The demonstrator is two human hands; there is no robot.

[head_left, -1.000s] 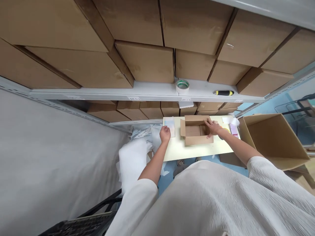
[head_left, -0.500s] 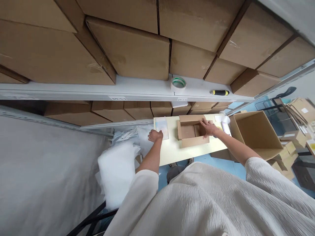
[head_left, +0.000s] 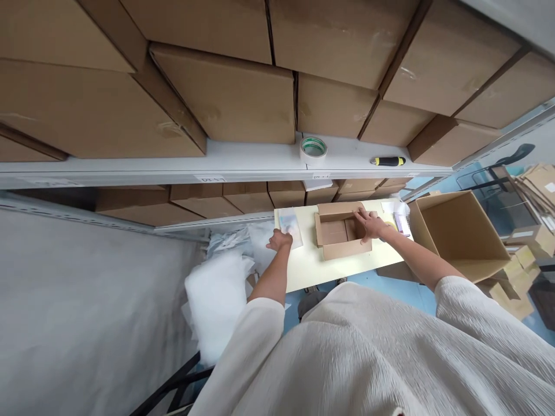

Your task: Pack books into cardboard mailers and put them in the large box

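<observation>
A small open cardboard box point(head_left: 344, 251) rests on the pale yellow table point(head_left: 303, 271), its flaps raised around the hollow inside. My right hand point(head_left: 368, 224) grips its right end, fingers over the wall and thumb lower down. At the table's left end lies a flat, clear plastic packet point(head_left: 288, 220) with a pale bluish and pink print. My left hand point(head_left: 280, 239) is closed at the packet's near left edge; the fingertips are partly hidden.
A tape roll point(head_left: 313, 148) and a black-and-yellow cutter point(head_left: 388, 162) lie on the shelf point(head_left: 251, 151) under stacked cartons. White foam wrap point(head_left: 219, 300) bulges left of the table. A large open carton point(head_left: 466, 231) stands right, near small items on the table.
The camera view has shifted slightly. My left hand has curled its fingers closer at the packet's edge, and the packet looks a little tilted. My right hand stays at the box.
</observation>
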